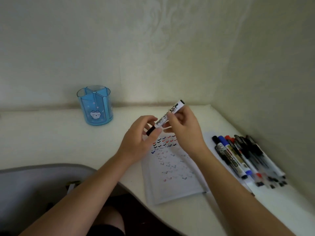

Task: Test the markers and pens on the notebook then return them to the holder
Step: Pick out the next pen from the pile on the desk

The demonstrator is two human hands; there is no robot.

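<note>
A grey chair (34,184) edge shows at the lower left, well to the left of the notebook (172,171) and below the rim of the pale worktop (51,133). Farther back, to the notebook's upper left and well apart from it, a blue see-through holder (95,106) stands upright near the wall (153,48). It is split into compartments and has a small cat face on its front. No pens show in the compartments that can be seen.

The left hand (139,133) is raised over the notebook's far left corner, its fingers (154,133) curled round the dark lower end of a marker (168,114). The marker is held in the air above the notebook's far edge. It slants from lower left to upper right, and its white barrel carries black print. It is not clear whether the dark end is a cap fully pushed on.

The right hand (184,126) is also above the far edge of the notebook, pinching the middle of the barrel between thumb and fingertips.

The notebook lies open and flat on the worktop under both hands, its page covered in rows of small tick marks in black, blue and red.

Just beside the notebook's right edge lies a row of markers and pens (247,159), side by side, with black, blue and red caps pointing away.
</note>
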